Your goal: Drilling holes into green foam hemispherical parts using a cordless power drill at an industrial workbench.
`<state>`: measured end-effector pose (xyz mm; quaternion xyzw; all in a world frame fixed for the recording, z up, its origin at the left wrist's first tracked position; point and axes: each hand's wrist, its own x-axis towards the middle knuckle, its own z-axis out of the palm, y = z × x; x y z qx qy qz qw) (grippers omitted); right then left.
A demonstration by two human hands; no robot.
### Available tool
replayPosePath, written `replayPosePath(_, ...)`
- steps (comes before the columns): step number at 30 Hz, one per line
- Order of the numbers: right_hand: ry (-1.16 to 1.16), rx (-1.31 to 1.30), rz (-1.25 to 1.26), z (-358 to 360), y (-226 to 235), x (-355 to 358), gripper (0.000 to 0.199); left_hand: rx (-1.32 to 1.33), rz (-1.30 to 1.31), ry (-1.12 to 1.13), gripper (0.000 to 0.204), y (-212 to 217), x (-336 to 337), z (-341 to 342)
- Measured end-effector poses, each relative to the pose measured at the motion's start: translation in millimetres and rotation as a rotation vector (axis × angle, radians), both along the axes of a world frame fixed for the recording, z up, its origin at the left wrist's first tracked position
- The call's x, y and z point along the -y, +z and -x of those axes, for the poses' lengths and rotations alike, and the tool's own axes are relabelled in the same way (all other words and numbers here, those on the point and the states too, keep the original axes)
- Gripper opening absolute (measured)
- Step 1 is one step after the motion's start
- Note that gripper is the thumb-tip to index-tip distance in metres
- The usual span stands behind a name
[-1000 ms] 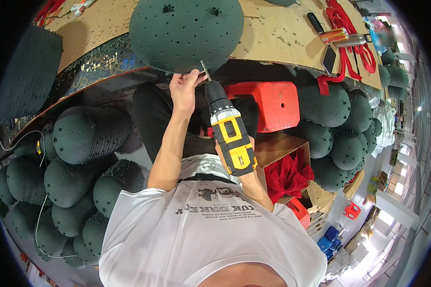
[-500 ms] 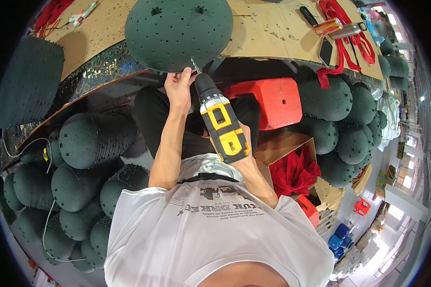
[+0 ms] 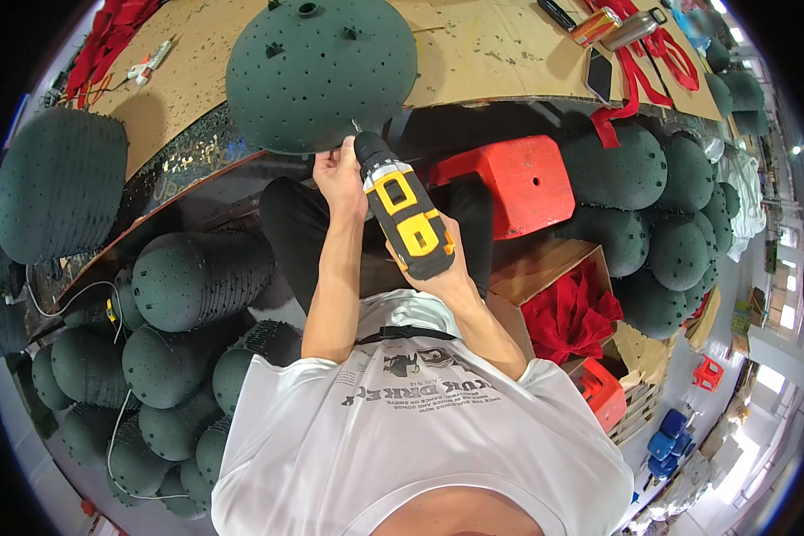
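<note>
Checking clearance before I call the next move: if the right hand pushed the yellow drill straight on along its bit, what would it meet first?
The dark green perforated dome. The drill in the right hand aims at its lower edge, beside the left hand; whether the bit touches it yet is unclear.

A workshop: a cardboard-covered table across the top, heaps of dark green perforated foam domes at left and right, a yellow-and-black cordless drill at centre.

Matt green dome, glossy plastic drill
</note>
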<state>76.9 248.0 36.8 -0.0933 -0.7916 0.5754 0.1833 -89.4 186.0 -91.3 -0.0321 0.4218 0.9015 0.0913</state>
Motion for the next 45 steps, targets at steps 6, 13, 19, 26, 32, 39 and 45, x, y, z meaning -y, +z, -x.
replayPosePath(6,0.022,0.097,-0.156,-35,0,-9,0.035,-0.02,-0.066,-0.023,0.014,-4,-7,2)
replayPosePath(13,-0.03,-0.127,-0.681,-91,-5,-32,0.026,0.009,-0.539,-0.252,0.029,30,7,4)
replayPosePath(19,-0.16,0.054,0.109,-115,-27,-43,0.033,-0.192,-0.469,-0.303,0.035,67,-1,33)
replayPosePath(26,-0.175,0.032,0.099,-121,-42,-54,0.036,-0.205,-0.505,-0.28,0.033,80,5,45)
replayPosePath(32,-0.163,-0.076,0.137,-93,-32,-63,0.036,-0.144,-0.482,-0.215,0.039,84,8,42)
replayPosePath(39,-0.165,-0.134,0.35,-27,1,-109,0.031,-0.065,-0.435,-0.117,0.043,92,9,44)
replayPosePath(45,-0.307,-0.271,-0.099,103,-3,-208,0.025,-0.173,-0.416,-0.136,0.043,91,16,48)
